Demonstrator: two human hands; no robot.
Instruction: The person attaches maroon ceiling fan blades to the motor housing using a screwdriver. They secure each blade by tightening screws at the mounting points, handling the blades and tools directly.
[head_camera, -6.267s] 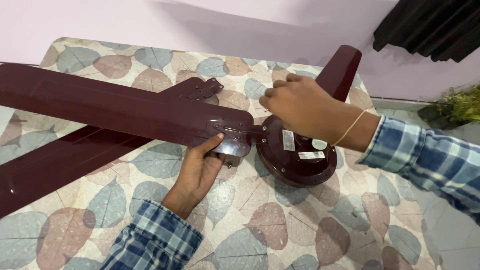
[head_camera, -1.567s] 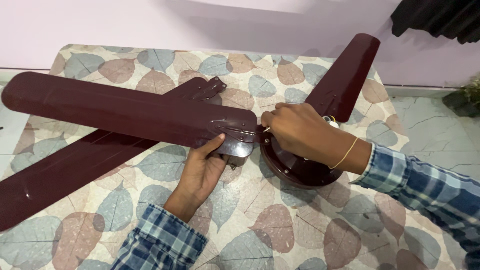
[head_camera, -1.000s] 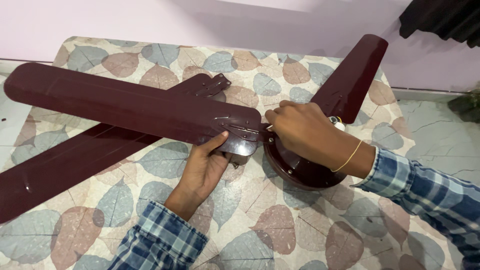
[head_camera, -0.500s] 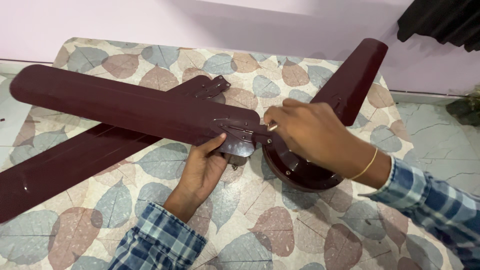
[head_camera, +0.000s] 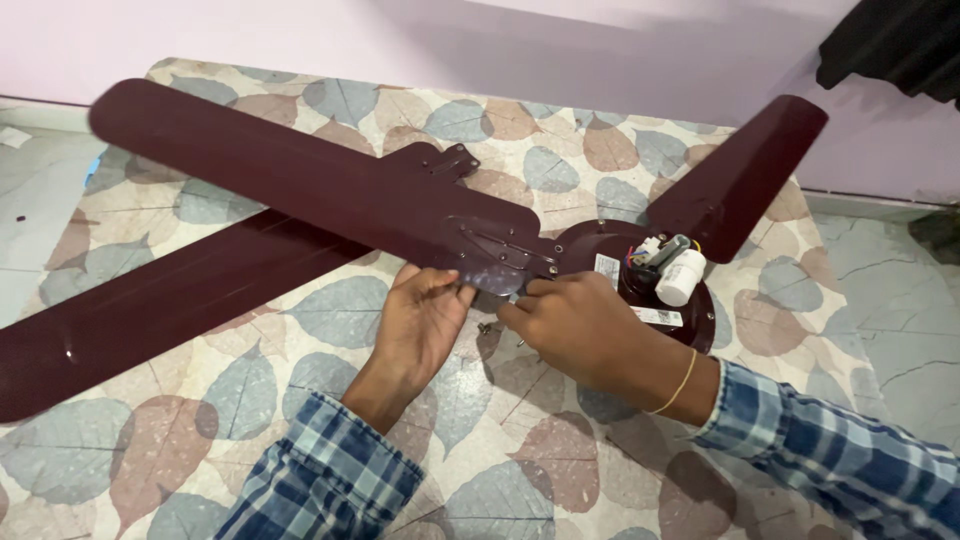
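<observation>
Two hands at the root of a fan blade

Both sets of fingertips met under the metal bracket (head_camera: 497, 256) where the upper blade (head_camera: 300, 180) joined the motor hub (head_camera: 640, 285). The left hand (head_camera: 420, 325) had its fingers bent up against the bracket's underside, propping it, closed on nothing. The right hand (head_camera: 580, 330) pinched together at the bracket's edge; whether it held a screw could not be told. A small loose screw (head_camera: 484, 327) lay on the leaf-patterned cloth (head_camera: 250, 400) between the hands. A second blade (head_camera: 170, 310) lay beneath, a third (head_camera: 740, 175) reached toward the wall. Judged from this, the blade fastening was the step in hand, calling next for steady support and fine fingertip work at the screw holes
</observation>
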